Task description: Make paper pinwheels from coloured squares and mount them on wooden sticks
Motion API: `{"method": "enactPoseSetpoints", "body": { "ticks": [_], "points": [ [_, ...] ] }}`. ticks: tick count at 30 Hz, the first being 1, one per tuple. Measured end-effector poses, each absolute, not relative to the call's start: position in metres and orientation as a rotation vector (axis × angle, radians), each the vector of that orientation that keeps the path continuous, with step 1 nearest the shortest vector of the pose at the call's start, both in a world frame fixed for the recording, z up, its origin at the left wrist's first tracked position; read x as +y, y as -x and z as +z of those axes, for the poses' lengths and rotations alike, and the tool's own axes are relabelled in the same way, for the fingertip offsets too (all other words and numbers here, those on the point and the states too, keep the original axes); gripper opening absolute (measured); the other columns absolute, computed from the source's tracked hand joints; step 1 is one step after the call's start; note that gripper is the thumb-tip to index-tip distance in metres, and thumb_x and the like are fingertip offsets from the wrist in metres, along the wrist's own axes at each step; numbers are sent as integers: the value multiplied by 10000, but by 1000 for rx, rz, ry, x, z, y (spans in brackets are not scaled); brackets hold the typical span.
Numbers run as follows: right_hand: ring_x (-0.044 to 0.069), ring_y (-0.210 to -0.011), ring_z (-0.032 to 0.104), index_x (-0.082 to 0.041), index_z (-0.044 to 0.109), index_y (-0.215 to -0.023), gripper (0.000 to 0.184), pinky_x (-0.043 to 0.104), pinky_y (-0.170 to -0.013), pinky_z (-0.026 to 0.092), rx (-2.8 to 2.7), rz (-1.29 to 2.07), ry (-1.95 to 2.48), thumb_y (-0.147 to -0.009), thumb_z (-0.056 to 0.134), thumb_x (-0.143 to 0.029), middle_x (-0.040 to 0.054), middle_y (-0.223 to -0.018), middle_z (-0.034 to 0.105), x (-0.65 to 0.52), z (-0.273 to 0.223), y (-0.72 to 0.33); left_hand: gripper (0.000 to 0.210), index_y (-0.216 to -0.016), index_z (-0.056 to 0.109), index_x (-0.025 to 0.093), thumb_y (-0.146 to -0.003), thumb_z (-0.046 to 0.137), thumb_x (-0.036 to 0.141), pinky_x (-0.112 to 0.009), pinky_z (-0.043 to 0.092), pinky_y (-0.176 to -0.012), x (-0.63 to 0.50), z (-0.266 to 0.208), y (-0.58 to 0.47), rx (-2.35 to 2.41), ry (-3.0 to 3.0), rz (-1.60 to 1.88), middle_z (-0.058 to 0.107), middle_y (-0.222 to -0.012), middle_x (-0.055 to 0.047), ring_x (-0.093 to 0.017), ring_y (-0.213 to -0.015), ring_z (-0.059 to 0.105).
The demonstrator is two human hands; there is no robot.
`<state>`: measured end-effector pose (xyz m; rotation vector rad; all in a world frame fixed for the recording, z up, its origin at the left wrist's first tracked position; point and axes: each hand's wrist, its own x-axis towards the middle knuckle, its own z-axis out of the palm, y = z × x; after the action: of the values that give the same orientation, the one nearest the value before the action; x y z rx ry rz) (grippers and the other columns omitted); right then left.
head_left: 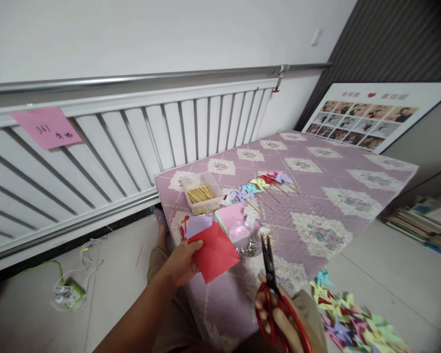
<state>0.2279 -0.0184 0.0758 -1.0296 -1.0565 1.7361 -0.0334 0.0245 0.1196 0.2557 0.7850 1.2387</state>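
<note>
My left hand [185, 262] pinches a square sheet of red paper [218, 252] by its left corner, above the near edge of the cloth-covered table. In my right hand [279, 314] is a pair of scissors [270, 274] with red handles, its dark blades pointing up and away and nearly closed. Just behind the red sheet lies a stack of coloured paper [199, 225], a purple piece on top. Beside it are pink paper squares [233, 220] with a small white card [250, 215] on them. Small silvery pieces [250, 249] sit between the sheet and the scissors.
A clear plastic box [206, 193] holds many thin wooden sticks. Several finished pinwheels [259, 184] lie in a row on the patterned tablecloth [308, 196]. More pinwheels [353, 318] are heaped at lower right. A power strip [73, 294] with cables rests on the floor, left.
</note>
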Motion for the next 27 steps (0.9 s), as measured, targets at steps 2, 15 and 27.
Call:
{"method": "enactPoseSetpoints", "body": {
  "ticks": [2, 15, 27],
  "points": [
    [171, -684, 613, -277, 523, -1261, 580, 254, -521, 476, -931, 1734, 1025, -761, 726, -489, 57, -884, 639, -8, 83, -221, 174, -924, 717, 96, -775, 699, 184, -277, 540, -668, 26, 119, 35, 778, -342, 1160, 741, -818, -119, -181, -681, 687],
    [112, -569, 540, -262, 519, -1194, 577, 208, -483, 434, -934, 1716, 1074, -683, 775, -348, -33, -805, 614, 13, 112, -165, 198, -924, 748, 133, -776, 692, 253, -328, 519, -710, 32, 125, 27, 841, -617, 846, 750, -837, -142, -225, -717, 693],
    [107, -564, 565, -271, 523, -1080, 361, 196, -460, 454, -761, 1468, 1012, -779, 712, -328, -52, -792, 611, 14, 94, -151, 304, -930, 690, 191, -692, 800, 345, -281, 508, -707, -14, 79, -14, 565, -255, 1187, 719, -925, -76, -191, -835, 665]
  ]
}}
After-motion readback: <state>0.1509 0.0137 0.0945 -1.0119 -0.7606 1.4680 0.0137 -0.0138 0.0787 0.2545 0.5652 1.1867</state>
